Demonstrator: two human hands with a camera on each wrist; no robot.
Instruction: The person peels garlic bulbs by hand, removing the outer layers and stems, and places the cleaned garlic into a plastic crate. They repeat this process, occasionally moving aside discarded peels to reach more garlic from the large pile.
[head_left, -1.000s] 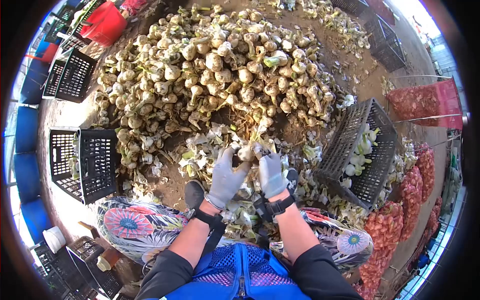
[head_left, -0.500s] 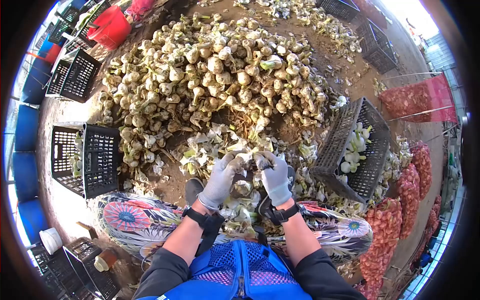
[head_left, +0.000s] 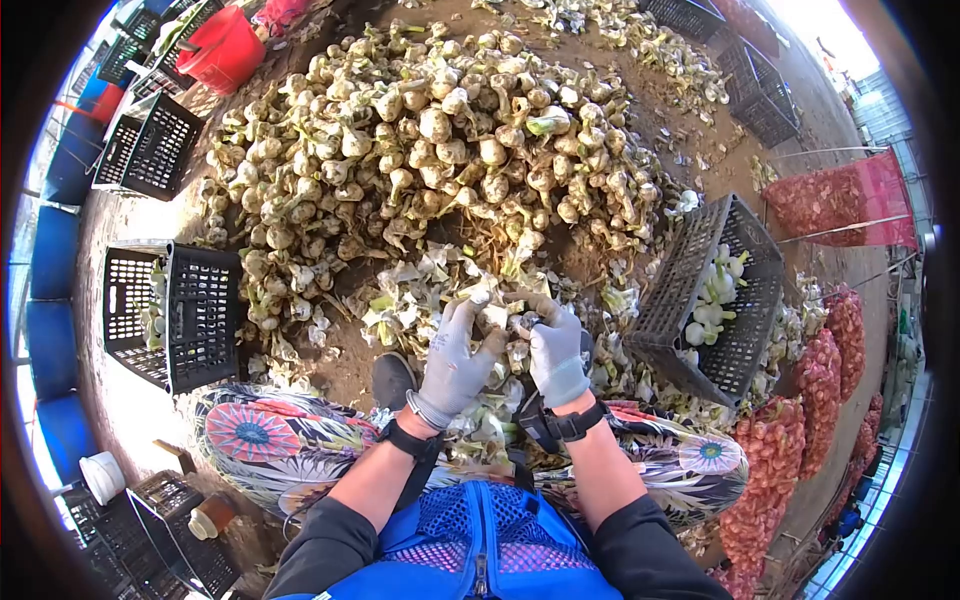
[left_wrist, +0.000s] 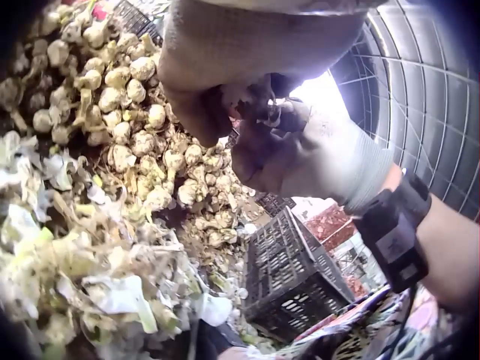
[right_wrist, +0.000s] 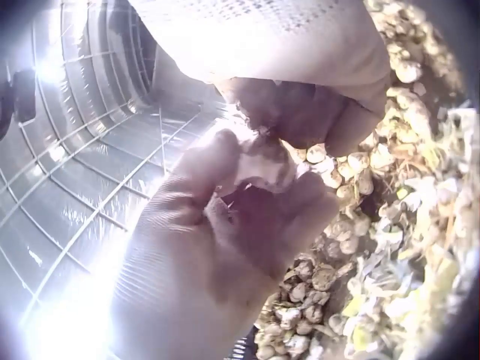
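In the head view, my gloved left hand (head_left: 455, 365) grips a pale garlic bulb (head_left: 491, 318) in front of my body. My gloved right hand (head_left: 557, 355) meets it from the other side, fingers curled at the bulb. Seen from the right wrist, the bulb (right_wrist: 266, 165) is between both hands and partly covered by fingers. A small shiny thing (left_wrist: 274, 112) shows by the right fingertips in the left wrist view; I cannot tell what it is. Loose peelings (head_left: 400, 300) lie beneath the hands, and a large heap of untrimmed bulbs (head_left: 430, 150) rises beyond them.
A tilted black crate (head_left: 665, 290) with clean white bulbs (head_left: 712, 310) stands at the right, another crate (head_left: 203, 320) at the left. Filled red net bags (head_left: 765, 475) line the right side. A red bucket (head_left: 222, 50) is at the far left, and patterned trouser legs flank the hands.
Both hands stay close together around the bulb while their fingers change position. The left hand has shifted slightly right and its fingers have extended forward since half a second ago.
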